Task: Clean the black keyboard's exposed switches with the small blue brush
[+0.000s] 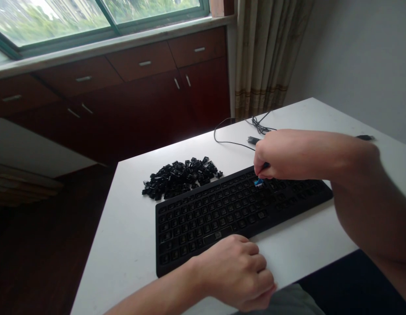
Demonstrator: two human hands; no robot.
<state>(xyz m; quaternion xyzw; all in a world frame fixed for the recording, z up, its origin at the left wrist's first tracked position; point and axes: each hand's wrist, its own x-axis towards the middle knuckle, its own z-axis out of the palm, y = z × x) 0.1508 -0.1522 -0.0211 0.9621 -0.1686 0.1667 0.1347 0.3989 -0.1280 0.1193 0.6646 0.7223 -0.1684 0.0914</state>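
My right hand [290, 155] is clamped around a dark tool [265, 166] at a blue key switch [258, 182] on the capless black keyboard [203, 218], mid-frame. My left hand [236, 272] sits curled at the keyboard's lower edge, fingers together. Black keycaps [178, 178] lie heaped beyond the keyboard on the desk [124, 245].

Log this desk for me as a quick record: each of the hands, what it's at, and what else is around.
right hand: closed on a dark item, just above a small blue part on the keyboard
left hand: loose fist at the keyboard's front edge
keyboard: black, most keycaps off
around: pile of black keycaps and black cable on white table
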